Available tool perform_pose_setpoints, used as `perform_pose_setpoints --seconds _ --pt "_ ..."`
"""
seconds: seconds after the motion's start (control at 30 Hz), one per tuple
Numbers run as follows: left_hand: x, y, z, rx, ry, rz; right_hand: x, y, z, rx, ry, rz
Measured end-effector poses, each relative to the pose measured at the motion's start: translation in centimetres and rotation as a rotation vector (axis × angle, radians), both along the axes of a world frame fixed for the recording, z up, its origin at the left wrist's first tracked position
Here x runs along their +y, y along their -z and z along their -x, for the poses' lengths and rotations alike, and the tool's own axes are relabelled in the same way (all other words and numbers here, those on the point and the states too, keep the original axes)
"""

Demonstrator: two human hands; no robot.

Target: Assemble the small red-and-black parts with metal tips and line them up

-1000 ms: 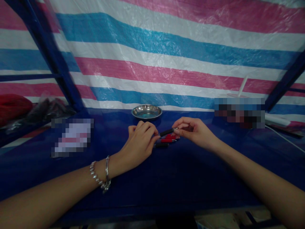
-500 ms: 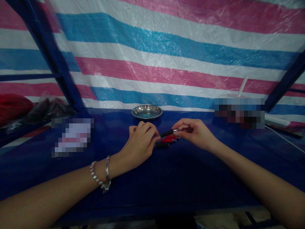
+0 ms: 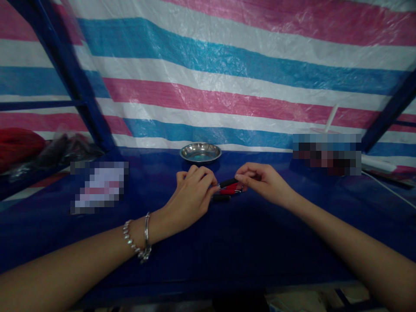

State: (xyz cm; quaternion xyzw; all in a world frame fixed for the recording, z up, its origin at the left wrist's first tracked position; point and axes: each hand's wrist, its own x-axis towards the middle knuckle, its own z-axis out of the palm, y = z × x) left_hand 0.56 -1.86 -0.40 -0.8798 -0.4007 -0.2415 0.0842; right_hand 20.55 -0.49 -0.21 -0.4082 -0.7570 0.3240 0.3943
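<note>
Between my two hands a black pen [image 3: 228, 183] is held just above the blue table. My left hand [image 3: 195, 190] is closed on its left end, with the fingers curled over it. At the other end, my right hand [image 3: 260, 180] pinches the pen between thumb and fingers, covering its silver tip. Under the held pen lie red pens [image 3: 231, 190]; how many I cannot tell. A black pen-like piece [image 3: 221, 198] lies nearer me, partly behind my left hand.
A shallow steel dish [image 3: 200, 152] stands at the table's back edge. Left lies a blurred pale packet [image 3: 100, 186]. At the right are a blurred box-like item [image 3: 326, 151] and a white cable [image 3: 390, 188]. A striped plastic sheet [image 3: 227, 95] hangs behind, between blue metal posts.
My right thumb and fingers have moved slightly left and closed over the pen's silver tip, which showed before. My left hand has stayed in place.
</note>
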Motion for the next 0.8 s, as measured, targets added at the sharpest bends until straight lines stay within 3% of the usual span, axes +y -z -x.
perform_pose_setpoints --seconds 0.17,0.43,0.8 --pt "-0.02 0.04 0.00 -0.007 0.005 -0.007 -0.15 0.03 0.42 0.162 -0.059 0.091" --pt "0.06 -0.08 -0.06 -0.031 -0.021 -0.026 -0.34 -0.36 0.34 0.221 -0.087 0.189" --pt "0.02 -0.02 0.00 -0.033 -0.009 -0.009 -0.38 -0.31 0.32 0.079 -0.017 0.059"
